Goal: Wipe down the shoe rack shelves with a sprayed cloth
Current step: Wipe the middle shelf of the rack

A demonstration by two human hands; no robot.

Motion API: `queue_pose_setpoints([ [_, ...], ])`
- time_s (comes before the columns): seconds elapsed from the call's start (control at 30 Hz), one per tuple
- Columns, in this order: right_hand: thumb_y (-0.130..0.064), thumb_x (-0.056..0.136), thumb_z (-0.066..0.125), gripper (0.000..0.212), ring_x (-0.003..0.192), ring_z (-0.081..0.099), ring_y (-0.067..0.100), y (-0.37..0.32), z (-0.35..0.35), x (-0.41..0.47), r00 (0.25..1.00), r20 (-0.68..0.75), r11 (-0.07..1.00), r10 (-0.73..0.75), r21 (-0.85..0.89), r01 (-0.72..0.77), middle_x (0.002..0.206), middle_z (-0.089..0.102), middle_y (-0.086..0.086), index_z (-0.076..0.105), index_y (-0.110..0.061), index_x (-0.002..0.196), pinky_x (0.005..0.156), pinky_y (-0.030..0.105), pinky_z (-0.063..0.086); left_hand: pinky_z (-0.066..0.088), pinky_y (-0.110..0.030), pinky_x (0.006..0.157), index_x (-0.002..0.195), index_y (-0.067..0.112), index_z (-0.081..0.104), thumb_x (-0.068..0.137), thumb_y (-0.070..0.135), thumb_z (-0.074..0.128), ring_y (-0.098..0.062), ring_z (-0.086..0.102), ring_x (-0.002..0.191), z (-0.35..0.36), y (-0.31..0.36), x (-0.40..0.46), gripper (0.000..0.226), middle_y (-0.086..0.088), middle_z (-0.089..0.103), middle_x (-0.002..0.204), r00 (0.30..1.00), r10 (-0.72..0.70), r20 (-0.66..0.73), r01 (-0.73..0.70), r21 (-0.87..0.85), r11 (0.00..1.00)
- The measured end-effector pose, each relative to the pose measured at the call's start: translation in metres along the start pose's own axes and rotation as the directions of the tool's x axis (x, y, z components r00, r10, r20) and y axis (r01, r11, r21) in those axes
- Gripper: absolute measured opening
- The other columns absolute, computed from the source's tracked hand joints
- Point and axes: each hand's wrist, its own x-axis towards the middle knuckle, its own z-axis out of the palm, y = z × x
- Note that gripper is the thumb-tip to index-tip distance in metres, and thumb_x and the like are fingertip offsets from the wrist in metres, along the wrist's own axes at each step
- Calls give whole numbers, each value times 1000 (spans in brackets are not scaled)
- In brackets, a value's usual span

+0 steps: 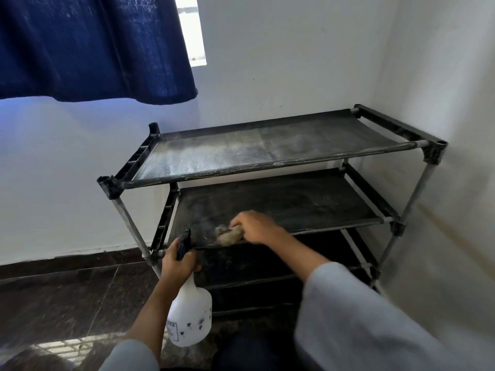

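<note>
Right hand [255,227] — fingers curled round cloth [229,234], pressed on second shelf [281,202], front-left. Left hand [178,263] grips spray bottle [190,314]. Risk — bunched cloth may smear dust.

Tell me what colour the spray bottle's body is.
White, with small dark markings; the spray bottle shows clearly in the head view.

One cam only, head-worn, wide-angle, so no 2nd view to share anything w/. Looks fwd and down from above the shoe rack [270,167], facing a room corner: white wall [281,62] straight ahead, side wall on the right. Close in; both forearms reach up from the bottom edge. Curtain [93,46] fills top left, dark floor [61,293] lower left. Edges bend w/ lens distortion.
</note>
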Motion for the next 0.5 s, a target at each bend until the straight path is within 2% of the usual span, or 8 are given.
queue_pose_setpoints([
  [0.1,-10,82,56,39,112,60,22,63,-28,-37,991,4,991,132,-3,-132,120,66,-1,68,-32,112,93,32,48,50,-30,54,99,18,59,90,-2,54,-16,60,49,0,0,0,22,-8,63,76,1000,-19,-6,19,-23,1000],
  [0.23,-9,82,56,47,118,57,22,127,-61,-81,922,-65,922,383,-37,-385,127,62,1,63,-35,120,99,32,46,53,-33,62,91,23,59,89,-3,54,-22,60,54,0,5,-4,27,-5,63,76,1000,-15,-10,14,-44,999],
  [0.4,-13,84,58,44,119,55,27,123,-60,-85,859,-141,868,492,-1,-497,129,59,7,61,-32,124,100,38,46,53,-43,75,88,17,59,89,-2,54,-27,59,59,4,16,-13,20,-9,61,70,1000,-10,-14,10,-35,999],
  [0.43,-14,84,59,41,118,56,28,116,-57,-82,839,-164,851,519,8,-525,128,60,8,62,-29,123,99,40,47,53,-44,76,85,22,56,90,-1,55,-27,59,60,8,17,-15,24,-7,61,73,1000,-5,-11,5,-37,999],
  [0.5,-15,85,60,35,113,59,28,100,-52,-76,788,-240,818,566,46,-574,122,63,10,65,-22,118,96,37,48,54,-37,66,90,26,50,92,1,55,-24,60,60,19,24,-20,26,-3,59,80,1000,11,27,-10,-43,999],
])
